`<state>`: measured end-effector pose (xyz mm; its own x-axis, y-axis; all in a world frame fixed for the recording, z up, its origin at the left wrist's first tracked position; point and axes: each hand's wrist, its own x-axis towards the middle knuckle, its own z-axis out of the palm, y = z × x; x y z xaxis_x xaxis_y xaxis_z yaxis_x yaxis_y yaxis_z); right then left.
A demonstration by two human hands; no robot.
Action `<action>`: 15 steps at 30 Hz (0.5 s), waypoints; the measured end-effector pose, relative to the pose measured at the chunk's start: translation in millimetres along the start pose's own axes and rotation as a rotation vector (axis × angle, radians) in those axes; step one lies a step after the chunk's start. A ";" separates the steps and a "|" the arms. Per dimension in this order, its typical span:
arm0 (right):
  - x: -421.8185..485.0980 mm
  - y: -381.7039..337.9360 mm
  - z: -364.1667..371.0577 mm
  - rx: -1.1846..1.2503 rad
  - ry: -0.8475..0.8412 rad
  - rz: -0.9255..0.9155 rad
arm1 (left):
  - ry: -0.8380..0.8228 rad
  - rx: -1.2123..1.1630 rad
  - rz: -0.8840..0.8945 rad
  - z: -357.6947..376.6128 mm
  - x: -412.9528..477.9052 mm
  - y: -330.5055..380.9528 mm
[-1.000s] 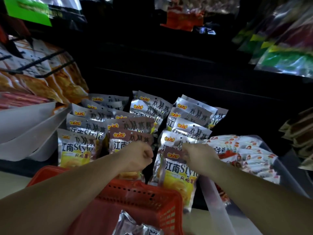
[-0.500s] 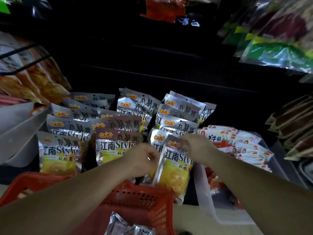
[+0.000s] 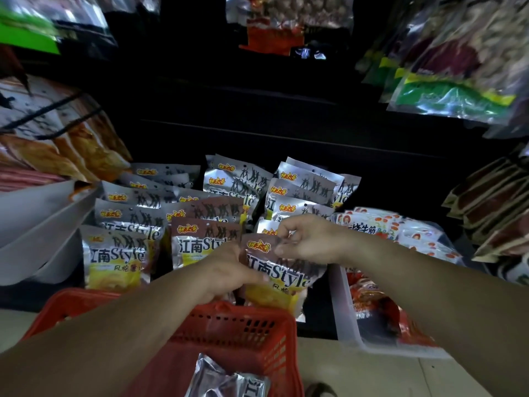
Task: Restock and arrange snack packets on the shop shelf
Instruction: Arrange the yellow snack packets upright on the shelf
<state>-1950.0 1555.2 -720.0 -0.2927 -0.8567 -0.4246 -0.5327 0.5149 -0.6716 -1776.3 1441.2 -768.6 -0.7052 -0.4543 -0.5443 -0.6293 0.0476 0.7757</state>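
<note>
Head view: front-row packet [image 3: 283,272], 12 o'clock of the red basket [image 3: 246,330], pinched at its top seam by right hand [image 3: 312,242], side gripped by left hand [image 3: 226,269]; looks light, slippery, crushable, so hold the seams.

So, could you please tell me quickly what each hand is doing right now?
Left hand: grips the lower left side of the brown-topped snack packet.
Right hand: pinches the same packet's top edge.

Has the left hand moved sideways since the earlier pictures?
Yes. Against the front brown-topped packet on the shelf, the left hand has shifted right, to the left edge of the held packet.
</note>
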 end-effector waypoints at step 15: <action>-140.4 -72.3 -4.0 0.733 0.278 0.141 | 0.284 -0.439 0.320 -5.3 -156.7 69.6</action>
<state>-1873.5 1638.1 -609.4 -0.5570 -0.7087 -0.4330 0.1538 0.4244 -0.8923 -1707.9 1511.0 -627.6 -0.6845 -0.7000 -0.2035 -0.1650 -0.1232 0.9786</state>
